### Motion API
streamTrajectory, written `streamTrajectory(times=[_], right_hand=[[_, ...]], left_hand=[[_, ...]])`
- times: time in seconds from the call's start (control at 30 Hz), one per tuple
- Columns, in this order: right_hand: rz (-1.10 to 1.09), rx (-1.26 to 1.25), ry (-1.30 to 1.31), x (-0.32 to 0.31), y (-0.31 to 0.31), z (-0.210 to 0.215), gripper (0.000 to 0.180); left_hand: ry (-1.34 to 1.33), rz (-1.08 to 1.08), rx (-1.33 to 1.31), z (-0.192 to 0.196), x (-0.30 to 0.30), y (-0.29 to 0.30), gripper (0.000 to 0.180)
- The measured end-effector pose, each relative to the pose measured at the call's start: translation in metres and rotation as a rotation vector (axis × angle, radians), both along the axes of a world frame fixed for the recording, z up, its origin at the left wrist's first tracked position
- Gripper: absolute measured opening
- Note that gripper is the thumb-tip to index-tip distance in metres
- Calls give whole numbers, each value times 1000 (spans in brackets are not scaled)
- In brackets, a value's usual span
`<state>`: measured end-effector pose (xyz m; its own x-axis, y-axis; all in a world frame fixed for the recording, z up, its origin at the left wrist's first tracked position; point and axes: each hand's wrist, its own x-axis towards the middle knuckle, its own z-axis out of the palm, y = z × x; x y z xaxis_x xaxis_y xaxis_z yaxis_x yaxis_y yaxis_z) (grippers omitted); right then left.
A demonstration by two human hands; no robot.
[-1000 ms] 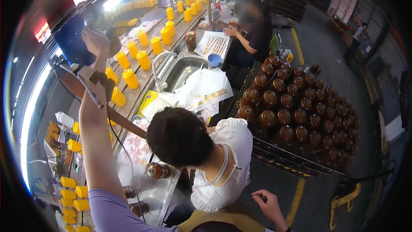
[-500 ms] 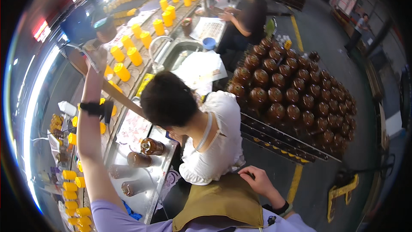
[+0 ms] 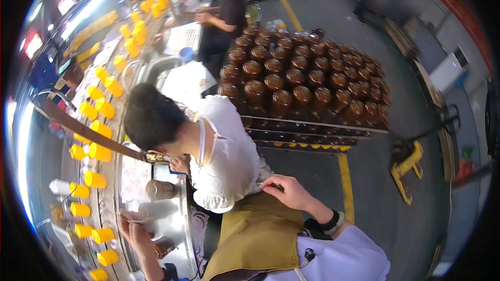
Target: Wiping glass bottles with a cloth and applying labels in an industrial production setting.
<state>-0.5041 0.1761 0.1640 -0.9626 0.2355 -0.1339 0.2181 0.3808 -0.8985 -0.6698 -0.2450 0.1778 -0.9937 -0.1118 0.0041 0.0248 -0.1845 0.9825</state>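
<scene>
My left hand (image 3: 130, 225) is low at the left, over a steel tray (image 3: 174, 218), its fingers pinched near a thin pale strip; I cannot tell whether it grips it. Two brown jars lie close to it, one (image 3: 160, 190) above and one (image 3: 164, 247) to the right. With bent fingers, my right hand (image 3: 287, 191) holds the top edge of my olive apron (image 3: 260, 237), right beside a co-worker's white shirt (image 3: 229, 156). That co-worker bends over the tray with a hand (image 3: 179, 164) on it.
Yellow-capped bottles (image 3: 96, 151) line the bench at left. A pallet stacked with several brown jars (image 3: 302, 78) stands to the right of the co-worker. A yellow pallet jack (image 3: 407, 165) sits on the floor. A person in black (image 3: 225, 8) works at the far end.
My left arm, raised high over the bench before, has come down to the tray. My right hand has moved up the apron to its top edge. The view has tilted down.
</scene>
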Motion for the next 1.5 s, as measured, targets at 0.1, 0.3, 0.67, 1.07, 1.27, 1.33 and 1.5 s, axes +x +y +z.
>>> streamTrajectory(times=[0.1,0.3,0.67,1.07,1.27,1.33,1.5], right_hand=[[-54,-167,63,17,-58,15,19],[-119,-328,240,65,-91,49,35],[-574,-397,278,289,130,23,18],[-1358,-346,465,511,254,44,13],[-1494,-354,639,602,312,27,30],[-1581,-313,687,635,339,18,33],[-1853,-310,808,728,417,5,26]], left_hand=[[113,-421,-375,-5,16,49,20],[256,-948,-283,6,88,176,6],[-139,-1495,25,-13,270,474,9],[-227,-2071,21,23,491,720,10],[-325,-2204,-36,6,598,821,7],[-344,-2265,-19,-4,643,861,15],[-429,-2460,-123,-31,772,959,46]])
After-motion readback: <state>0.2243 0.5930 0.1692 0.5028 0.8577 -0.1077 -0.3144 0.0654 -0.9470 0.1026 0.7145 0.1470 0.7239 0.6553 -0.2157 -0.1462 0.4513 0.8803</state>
